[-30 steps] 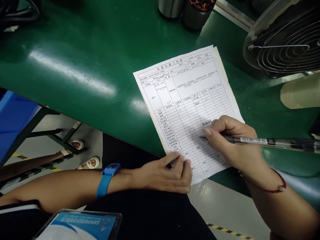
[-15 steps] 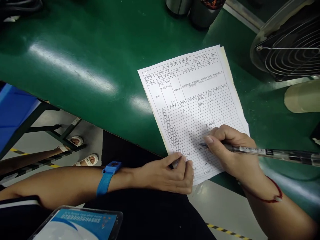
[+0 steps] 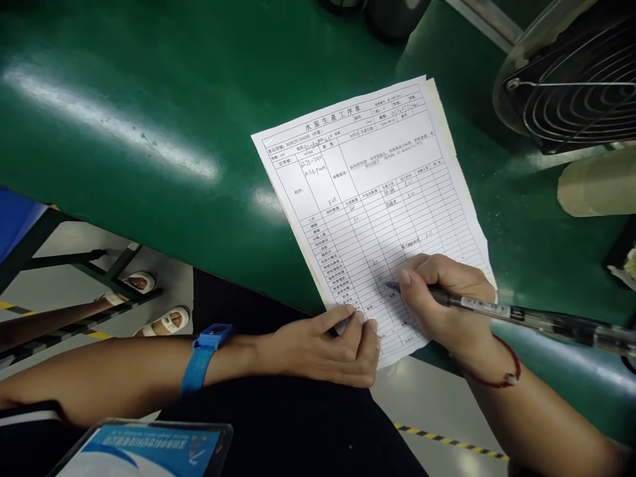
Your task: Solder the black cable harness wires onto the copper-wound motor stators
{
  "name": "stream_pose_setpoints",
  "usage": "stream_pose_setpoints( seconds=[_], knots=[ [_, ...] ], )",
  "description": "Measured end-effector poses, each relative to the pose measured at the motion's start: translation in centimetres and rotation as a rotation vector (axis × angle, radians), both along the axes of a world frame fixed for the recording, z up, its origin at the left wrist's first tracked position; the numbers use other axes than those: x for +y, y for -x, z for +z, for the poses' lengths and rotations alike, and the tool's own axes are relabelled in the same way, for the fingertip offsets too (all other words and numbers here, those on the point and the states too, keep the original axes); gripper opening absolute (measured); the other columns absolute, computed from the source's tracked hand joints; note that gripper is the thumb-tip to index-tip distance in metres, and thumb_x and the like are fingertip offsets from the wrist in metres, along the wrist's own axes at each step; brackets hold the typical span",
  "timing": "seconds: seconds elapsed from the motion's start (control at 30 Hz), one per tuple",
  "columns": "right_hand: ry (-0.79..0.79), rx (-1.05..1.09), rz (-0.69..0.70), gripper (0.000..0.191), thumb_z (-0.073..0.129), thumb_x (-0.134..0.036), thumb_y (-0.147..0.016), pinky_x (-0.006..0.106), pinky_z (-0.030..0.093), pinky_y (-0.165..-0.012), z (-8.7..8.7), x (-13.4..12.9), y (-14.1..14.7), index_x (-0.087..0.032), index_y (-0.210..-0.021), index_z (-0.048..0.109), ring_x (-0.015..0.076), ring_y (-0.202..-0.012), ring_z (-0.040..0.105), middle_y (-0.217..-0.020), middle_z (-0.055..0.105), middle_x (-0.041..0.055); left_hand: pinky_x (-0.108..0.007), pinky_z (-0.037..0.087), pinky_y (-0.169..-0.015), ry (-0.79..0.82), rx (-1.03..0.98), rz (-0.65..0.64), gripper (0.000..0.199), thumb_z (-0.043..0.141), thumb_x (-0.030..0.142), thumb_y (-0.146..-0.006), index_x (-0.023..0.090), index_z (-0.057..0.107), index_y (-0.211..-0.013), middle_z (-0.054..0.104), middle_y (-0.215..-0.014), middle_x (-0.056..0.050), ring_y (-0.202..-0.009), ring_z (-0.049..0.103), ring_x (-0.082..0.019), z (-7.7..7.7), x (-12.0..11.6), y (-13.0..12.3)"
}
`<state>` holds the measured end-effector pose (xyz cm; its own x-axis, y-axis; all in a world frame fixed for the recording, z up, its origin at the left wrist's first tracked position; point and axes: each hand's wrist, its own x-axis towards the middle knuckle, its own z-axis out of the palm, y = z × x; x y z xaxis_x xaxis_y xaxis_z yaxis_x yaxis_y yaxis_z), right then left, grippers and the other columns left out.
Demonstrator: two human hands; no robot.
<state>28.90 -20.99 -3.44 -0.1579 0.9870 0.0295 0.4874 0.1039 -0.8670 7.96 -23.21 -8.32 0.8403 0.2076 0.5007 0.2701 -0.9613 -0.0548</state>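
Note:
A printed paper form [image 3: 338, 212] with a ruled table and some handwriting lies tilted on the green table, its lower end reaching past the table's front edge. My left hand [image 3: 325, 348] grips that lower left edge with bent fingers on top of the sheet; the underside of the grip is hidden. In my right hand [image 3: 447, 301] is a clear-barrelled black pen [image 3: 531, 318], pinched near its tip. The pen's point is at the lower middle rows of the form. Beneath the form, a yellowish sheet [image 3: 442, 112] shows along the right side.
A fan with a wire guard [image 3: 581, 93] stands at the upper right, with a pale yellowish cylinder [image 3: 596, 182] below it. Dark containers [image 3: 395, 16] are at the top. On the left are a blue bin [image 3: 17, 222], a dark frame and another person's feet in sandals [image 3: 171, 321].
The view has shifted slightly, so the form and both hands sit a little further left. The pen stays at nearly the same rows of the form.

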Motion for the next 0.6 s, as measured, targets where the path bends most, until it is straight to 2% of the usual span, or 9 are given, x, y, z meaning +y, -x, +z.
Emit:
stream_pose_setpoints(
  seconds=[0.17,0.33,0.6],
  knots=[
    [0.015,-0.037,0.028,0.035,0.061,-0.010,-0.085,0.026,0.029,-0.043,0.21,0.18,0.18,-0.020,-0.059,0.040,0.0091,-0.048,0.042,-0.055,0.046,-0.0037,-0.030,0.049,-0.094,-0.005,-0.006,-0.011,0.021,0.058,0.027,-0.089,0.027,0.056,-0.109,0.055,-0.115,0.001,-0.106,0.049,-0.013,-0.17,0.02,0.19],
    [0.038,-0.026,-0.013,0.034,0.062,-0.014,-0.086,0.026,0.029,-0.043,0.39,0.17,0.29,-0.021,-0.059,0.042,0.0096,-0.048,0.042,-0.054,0.047,-0.0034,-0.031,0.048,-0.096,-0.011,0.001,-0.008,0.022,0.058,0.029,-0.088,0.026,0.056,-0.110,0.055,-0.115,0.000,-0.106,0.050,-0.014,-0.30,-0.10,0.20],
    [-0.016,-0.128,-0.004,0.034,0.059,-0.014,-0.086,0.026,0.029,-0.044,0.25,0.32,0.13,-0.020,-0.059,0.040,0.0089,-0.047,0.039,-0.053,0.044,-0.0042,-0.031,0.048,-0.097,-0.004,0.002,-0.002,0.024,0.059,0.031,-0.088,0.026,0.056,-0.111,0.056,-0.116,-0.001,-0.106,0.050,-0.014,-0.24,-0.30,0.25]
  ],
)
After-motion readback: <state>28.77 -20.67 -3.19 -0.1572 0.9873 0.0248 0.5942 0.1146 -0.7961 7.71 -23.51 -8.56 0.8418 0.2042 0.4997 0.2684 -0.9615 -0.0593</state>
